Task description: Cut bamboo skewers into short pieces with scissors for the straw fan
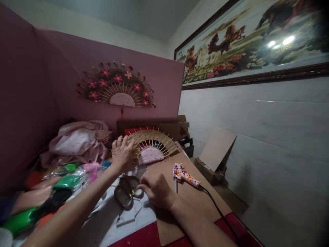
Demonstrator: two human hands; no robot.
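A half-round fan (168, 143) of woven straw-coloured cord on thin sticks leans upright at the back of the table. Its base is a half circle of pink dotted cloth (151, 156). My left hand (122, 153) is at the fan's left end, fingers bent and slightly apart; whether they press on it I cannot tell. Closer to me, my right hand (159, 190) is closed, thumb and forefinger at the loop of a pair of scissors (123, 192). The scissors lie on white paper, blades pointing away under my left forearm.
A flower-patterned glue gun (186, 175) with a black cord lies on brown board (200, 195) to the right. Bags of coloured material (66, 181) and pink cloth (79, 140) crowd the left. A flower-decorated fan (118, 79) hangs on the pink panel. Cardboard boxes (208, 169) stand by the wall.
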